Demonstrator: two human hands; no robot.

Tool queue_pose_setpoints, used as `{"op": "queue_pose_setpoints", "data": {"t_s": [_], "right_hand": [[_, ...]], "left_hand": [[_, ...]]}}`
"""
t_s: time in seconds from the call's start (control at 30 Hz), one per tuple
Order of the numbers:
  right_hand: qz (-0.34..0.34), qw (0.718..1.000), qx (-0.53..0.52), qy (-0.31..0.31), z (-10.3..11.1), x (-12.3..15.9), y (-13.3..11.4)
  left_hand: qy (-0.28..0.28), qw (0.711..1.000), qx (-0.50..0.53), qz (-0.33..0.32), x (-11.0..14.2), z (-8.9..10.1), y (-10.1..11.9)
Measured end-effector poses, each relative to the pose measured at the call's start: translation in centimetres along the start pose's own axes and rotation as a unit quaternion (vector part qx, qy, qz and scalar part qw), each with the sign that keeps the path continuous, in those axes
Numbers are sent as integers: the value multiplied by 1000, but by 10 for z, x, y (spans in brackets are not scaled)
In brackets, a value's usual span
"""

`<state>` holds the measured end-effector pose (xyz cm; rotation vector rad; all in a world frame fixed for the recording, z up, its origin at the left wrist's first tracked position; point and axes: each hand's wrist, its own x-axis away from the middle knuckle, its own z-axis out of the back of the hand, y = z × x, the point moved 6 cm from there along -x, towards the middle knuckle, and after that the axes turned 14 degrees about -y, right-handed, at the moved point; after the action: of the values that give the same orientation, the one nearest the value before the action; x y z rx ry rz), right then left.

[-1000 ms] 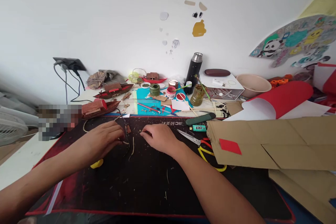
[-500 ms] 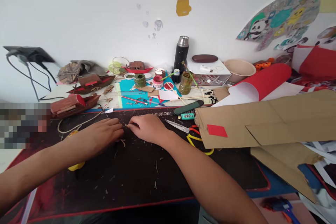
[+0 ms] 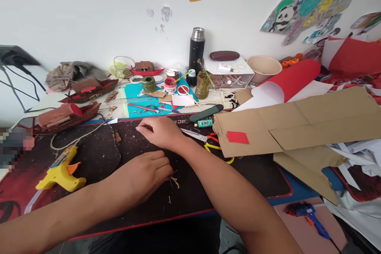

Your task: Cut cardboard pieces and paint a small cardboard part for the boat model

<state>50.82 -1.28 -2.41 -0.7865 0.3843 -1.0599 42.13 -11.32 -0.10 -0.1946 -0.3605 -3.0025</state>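
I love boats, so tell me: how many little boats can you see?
3: a red boat by the wall, a dark brown boat nearer on its left, and a reddish-brown boat nearest, behind the yellow glue gun. The blurred patch at left could hide more.

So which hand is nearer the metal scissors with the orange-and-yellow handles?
Right. The bare right hand is just left of the scissors, beside the blade tips; the bare left hand is farther off, nearer the person.
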Motion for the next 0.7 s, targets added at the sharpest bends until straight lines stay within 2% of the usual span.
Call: {"op": "queue_pose_setpoints", "data": {"t_s": [0.17,0.33,0.47,0.6,0.7], "right_hand": [[1,1000,6,5,6,3,-1],[8,999,37,-7,5,4,-3],[10,998,59,-13,3,3,-3],[11,997,73,-19,1,3,-3],[15,996,83,-25,0,3,-3]], "left_hand": [[-28,999,15,-25,-7,-17,-3],[-75,997,18,-10,-14,-29,-8],[-86,996,7,-8,-17,-27,-5],[-72,996,12,-40,-10,-19,13],[-67,996,22,-55,-1,-21,23]]}}
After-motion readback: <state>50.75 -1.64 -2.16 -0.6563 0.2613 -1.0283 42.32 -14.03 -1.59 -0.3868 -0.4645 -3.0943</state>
